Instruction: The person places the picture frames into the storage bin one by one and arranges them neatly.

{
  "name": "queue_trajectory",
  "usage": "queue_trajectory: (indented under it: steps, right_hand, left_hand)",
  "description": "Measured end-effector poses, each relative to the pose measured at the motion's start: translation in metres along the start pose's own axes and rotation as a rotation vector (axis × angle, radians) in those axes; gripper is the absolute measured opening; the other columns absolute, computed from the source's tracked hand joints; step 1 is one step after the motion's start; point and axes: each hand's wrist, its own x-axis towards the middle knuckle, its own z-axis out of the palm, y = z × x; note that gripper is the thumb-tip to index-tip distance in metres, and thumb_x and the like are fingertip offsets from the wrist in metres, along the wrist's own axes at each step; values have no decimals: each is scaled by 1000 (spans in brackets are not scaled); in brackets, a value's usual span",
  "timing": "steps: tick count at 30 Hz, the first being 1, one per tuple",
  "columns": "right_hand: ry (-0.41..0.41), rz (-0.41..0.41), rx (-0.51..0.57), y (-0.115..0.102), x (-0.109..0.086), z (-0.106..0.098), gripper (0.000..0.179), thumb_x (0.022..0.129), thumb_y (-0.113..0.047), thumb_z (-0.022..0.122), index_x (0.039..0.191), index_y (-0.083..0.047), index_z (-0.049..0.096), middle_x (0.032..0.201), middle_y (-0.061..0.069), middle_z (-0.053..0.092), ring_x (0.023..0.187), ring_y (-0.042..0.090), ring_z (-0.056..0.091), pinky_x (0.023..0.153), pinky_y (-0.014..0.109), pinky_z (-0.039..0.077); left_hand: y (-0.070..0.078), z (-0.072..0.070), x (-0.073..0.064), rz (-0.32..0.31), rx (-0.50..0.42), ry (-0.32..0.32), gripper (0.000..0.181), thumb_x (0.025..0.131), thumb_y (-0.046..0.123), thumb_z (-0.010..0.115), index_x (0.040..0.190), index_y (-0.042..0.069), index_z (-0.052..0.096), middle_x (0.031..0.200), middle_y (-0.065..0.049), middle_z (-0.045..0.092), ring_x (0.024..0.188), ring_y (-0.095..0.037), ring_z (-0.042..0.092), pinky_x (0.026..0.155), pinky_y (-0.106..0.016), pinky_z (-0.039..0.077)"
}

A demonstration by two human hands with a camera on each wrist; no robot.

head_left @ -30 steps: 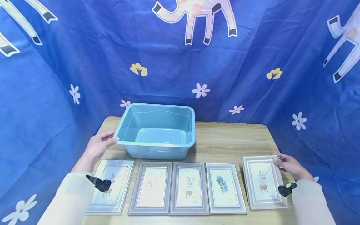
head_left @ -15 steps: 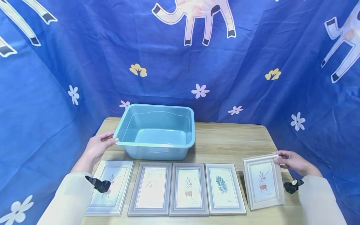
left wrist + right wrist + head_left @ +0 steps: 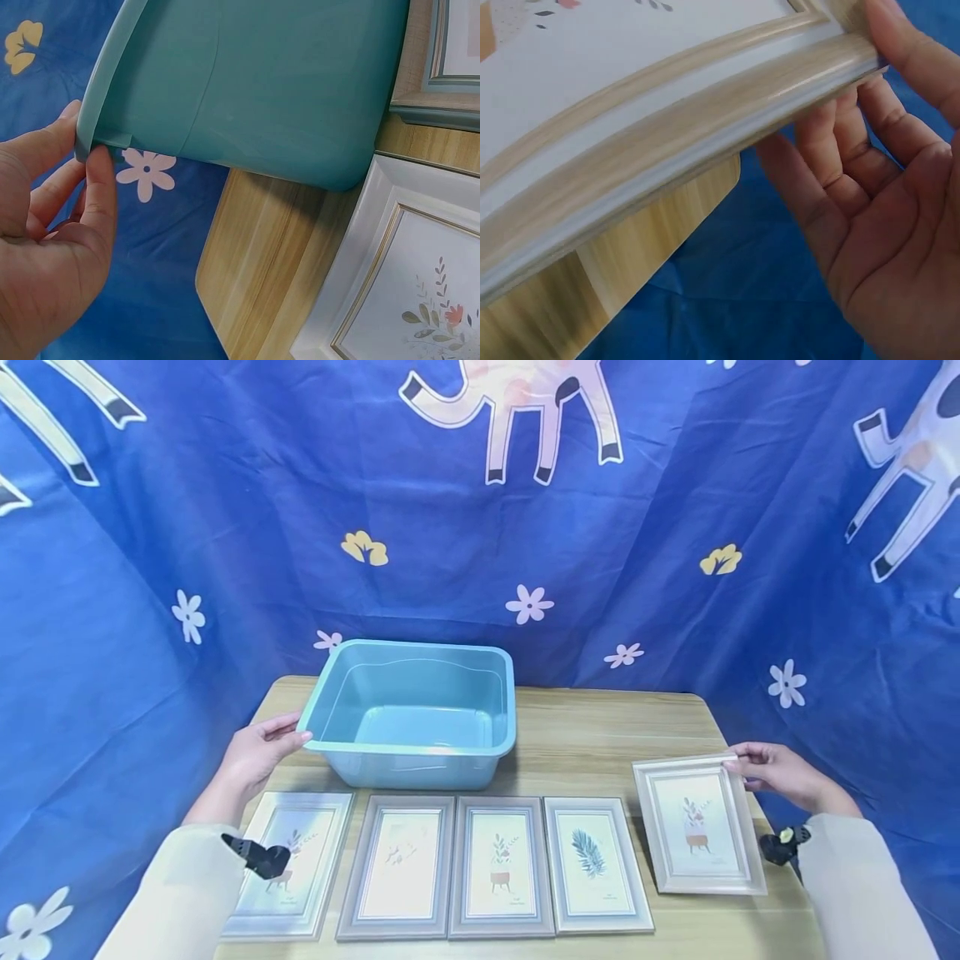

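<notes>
a pale rectangular picture frame (image 3: 698,827), long axis near-to-far, is pinched by the right hand (image 3: 783,777) near the right edge of the wooden desk (image 3: 600,718). leftward, toward the far edge, a blue plastic basin (image 3: 408,770) is pinched at its rim by the left hand (image 3: 253,764).

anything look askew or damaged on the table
Only the rightmost picture frame looks askew: it is tilted, its upper right corner gripped by the right hand. The other four frames lie flat, and no spill or damage shows.
</notes>
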Motion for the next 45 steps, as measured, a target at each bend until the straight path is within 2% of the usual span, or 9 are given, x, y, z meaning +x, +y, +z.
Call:
queue_trajectory:
  steps: [6, 12, 25, 34, 37, 38, 41, 44, 45]
  right_hand:
    - [89, 0, -83, -11, 4, 2, 46, 94, -30, 63, 120, 7, 54, 97, 11, 62, 87, 15, 60, 77, 38, 55]
    - [133, -20, -109, -23, 4, 0, 47, 92, -32, 65, 118, 6, 55, 95, 12, 63, 86, 13, 62, 77, 42, 57]
    - [306, -205, -142, -47, 13, 8, 44, 93, -27, 65, 116, 10, 59, 94, 12, 67, 79, 4, 63, 68, 34, 59]
    - [447, -285, -80, -66, 23, 27, 41, 91, -24, 68, 114, 9, 60, 84, -4, 63, 73, 3, 61, 64, 26, 58]
    - [497, -307, -58, -74, 27, 34, 40, 89, -23, 70, 113, 8, 61, 82, -5, 61, 71, 4, 60, 63, 25, 58]
    - [517, -329, -48, -60, 38, 31, 39, 88, -24, 71, 113, 4, 63, 82, -5, 61, 71, 4, 60, 63, 25, 57]
    - [561, -358, -28, -67, 41, 39, 36, 88, -21, 72, 112, 4, 64, 83, -1, 61, 70, 6, 60, 62, 24, 57]
    - [581, -417, 56, -80, 41, 48, 29, 86, -13, 73, 109, 3, 65, 82, -2, 61, 69, 4, 60, 60, 22, 56]
    - [584, -420, 81, -103, 30, 56, 28, 86, -8, 71, 108, 9, 63, 80, -2, 61, 69, 3, 60, 61, 22, 56]
  left_hand:
    - [0, 0, -1, 14, 4, 3, 63, 95, 24, 61, 140, -11, 36, 134, -34, 42, 87, 12, 51, 84, -16, 50]
    - [-2, 0, 0, 13, -7, 3, 62, 95, 23, 61, 140, -12, 36, 135, -34, 41, 87, 12, 51, 80, -12, 49]
    - [-5, -1, 2, 7, -8, -8, 65, 95, 27, 62, 141, -11, 35, 136, -34, 41, 88, 12, 51, 81, -13, 49]
    - [-4, 0, 2, 9, 1, -3, 63, 95, 24, 61, 141, -11, 36, 135, -33, 42, 87, 12, 51, 79, -11, 48]
    - [-3, -1, 1, 8, 10, -3, 63, 95, 25, 61, 141, -10, 36, 135, -33, 42, 88, 12, 51, 81, -13, 49]
    - [-3, -1, 1, 9, 12, -3, 63, 95, 25, 61, 141, -10, 36, 135, -33, 42, 88, 12, 51, 81, -14, 49]
    - [-4, -1, 1, 17, 5, -2, 64, 95, 26, 62, 140, -11, 36, 135, -33, 42, 88, 12, 52, 81, -13, 49]
    - [-5, -1, 1, 19, -5, -2, 64, 94, 25, 62, 140, -12, 36, 135, -34, 41, 88, 12, 52, 79, -11, 48]
    - [-5, -1, 2, 18, -6, -1, 64, 94, 25, 62, 140, -12, 36, 135, -34, 41, 88, 12, 52, 78, -10, 48]
